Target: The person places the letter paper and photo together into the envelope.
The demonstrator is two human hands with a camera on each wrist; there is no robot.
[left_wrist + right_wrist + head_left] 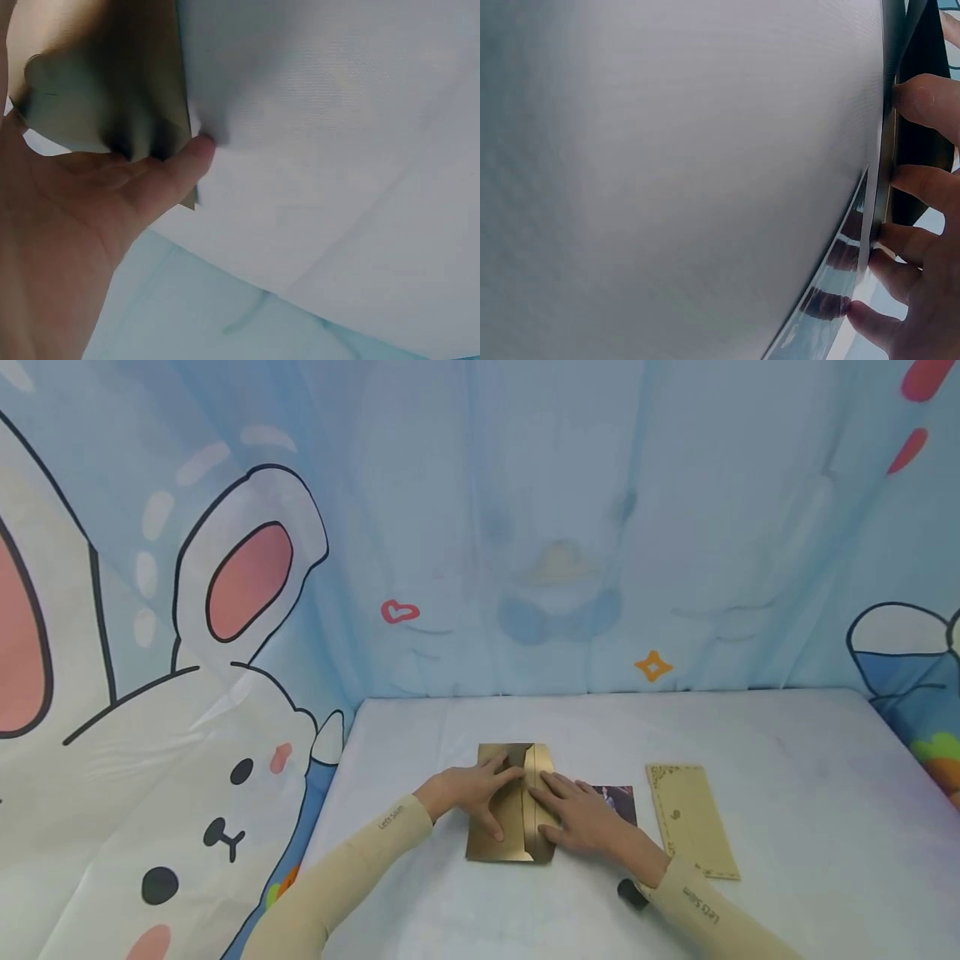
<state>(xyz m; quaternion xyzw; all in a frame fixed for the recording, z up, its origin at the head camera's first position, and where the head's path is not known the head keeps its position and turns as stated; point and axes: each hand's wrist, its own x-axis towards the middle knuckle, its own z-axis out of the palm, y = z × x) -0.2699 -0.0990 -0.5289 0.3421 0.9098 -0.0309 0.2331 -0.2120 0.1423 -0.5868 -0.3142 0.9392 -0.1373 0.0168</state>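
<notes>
The left hand is lying with its fingers spread over the left part of a gold envelope, and the right hand is resting its extended fingers along the right side; neither is gripping. The envelope is lying on the white table in front of the person, its long axis running away from them, with a narrow lengthwise strip along its right side. Both cream sleeves are bearing small dark lettering that seems to read "Lets Slim": the left sleeve and the right sleeve. A picture card is peeking out beyond the right hand. Farther right, a patterned gold card is lying lengthwise away from the person, its near end slanting rightward; its marks are too small to read. A black object is showing beside the right sleeve. Behind, a blue backdrop is hanging.
</notes>
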